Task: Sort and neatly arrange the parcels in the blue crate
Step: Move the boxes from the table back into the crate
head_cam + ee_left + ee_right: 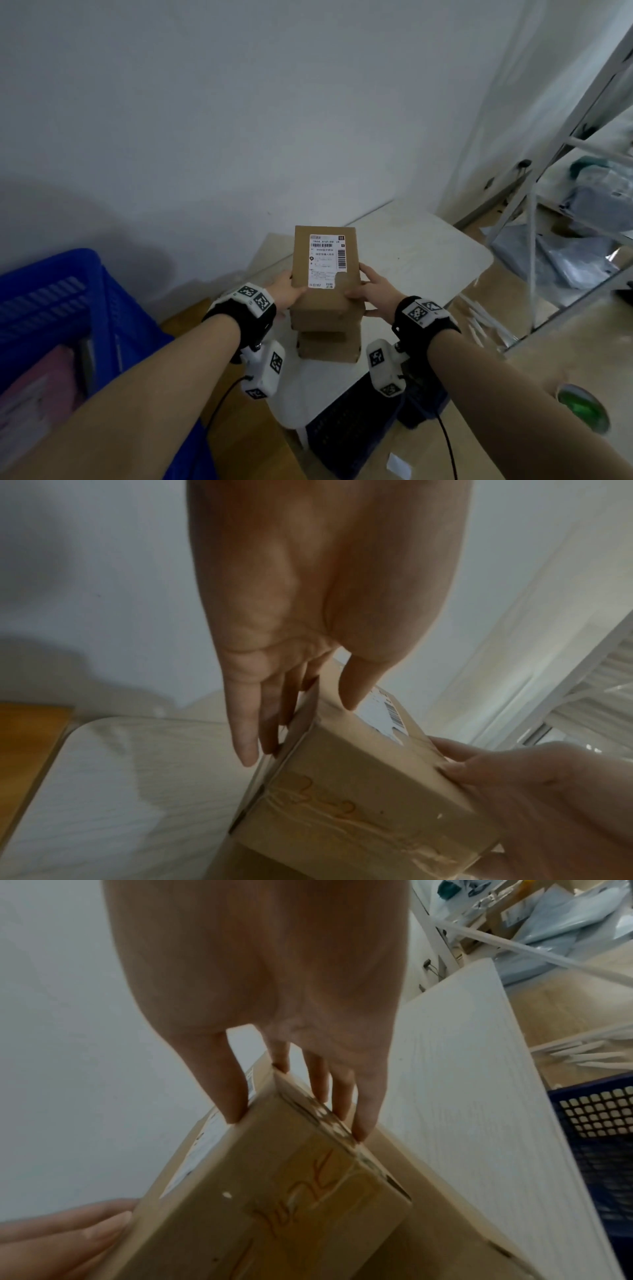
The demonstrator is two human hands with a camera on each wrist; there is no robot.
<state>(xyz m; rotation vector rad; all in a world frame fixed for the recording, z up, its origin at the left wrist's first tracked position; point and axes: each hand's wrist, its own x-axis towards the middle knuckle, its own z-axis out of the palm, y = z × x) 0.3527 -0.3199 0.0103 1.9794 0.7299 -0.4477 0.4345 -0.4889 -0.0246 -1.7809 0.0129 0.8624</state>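
Labelled parcel point(337, 296) sitting atop second parcel point(329, 344) on desk point(411, 253), outside blue crate point(51, 291) at left. Left hand point(289, 291), right hand point(375, 291): straight fingers point(245, 731) pressing opposite sides, thumbs on top, probably squaring stack; label point(325, 260) facing up for reading.

We note dim bluish light; soft shadow on plain white wall point(68, 222); edges bent; left hand point(58, 1240) blurred at corner.
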